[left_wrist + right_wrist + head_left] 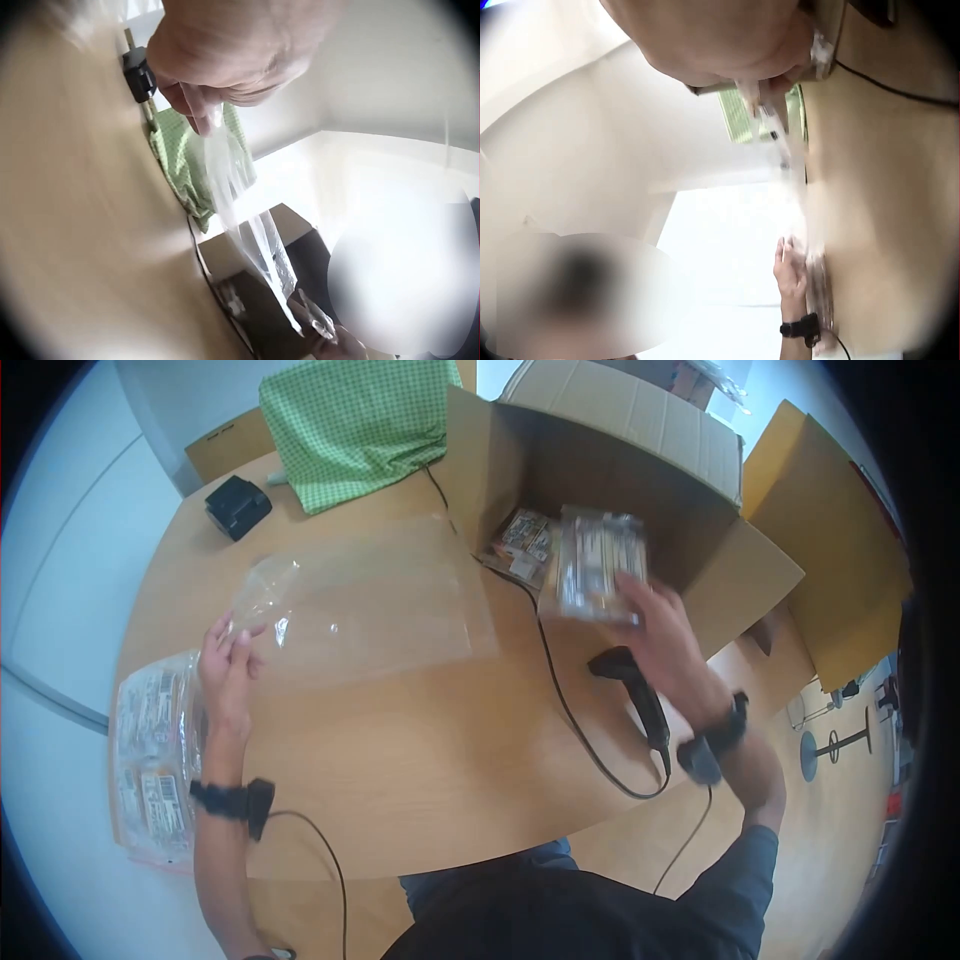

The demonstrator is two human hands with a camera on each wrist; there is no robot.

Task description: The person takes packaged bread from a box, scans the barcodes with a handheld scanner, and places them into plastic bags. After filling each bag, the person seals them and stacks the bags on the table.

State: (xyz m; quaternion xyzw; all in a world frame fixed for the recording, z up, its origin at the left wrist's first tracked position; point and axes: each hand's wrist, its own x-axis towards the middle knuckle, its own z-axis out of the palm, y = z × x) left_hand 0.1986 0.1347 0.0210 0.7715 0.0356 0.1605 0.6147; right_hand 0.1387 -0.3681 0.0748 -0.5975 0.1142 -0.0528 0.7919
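The left hand (230, 672) pinches the left edge of a large clear plastic bag (370, 610), which spreads over the table toward the box. In the left wrist view that bag (229, 180) hangs from the fingers. The right hand (665, 635) grips a clear packet with a printed label (597, 565) in front of the box opening, above a black handheld scanner (635, 695). Another labelled packet (527, 540) lies at the box's left inner side. Blur hides the right fingertips in the right wrist view.
An open cardboard box (630, 420) stands at the back right. Bagged packets (155, 760) lie at the table's left edge. A black device (238, 508) and a green checked cloth (360, 430) are at the back left. The scanner's cable (575, 730) crosses the table.
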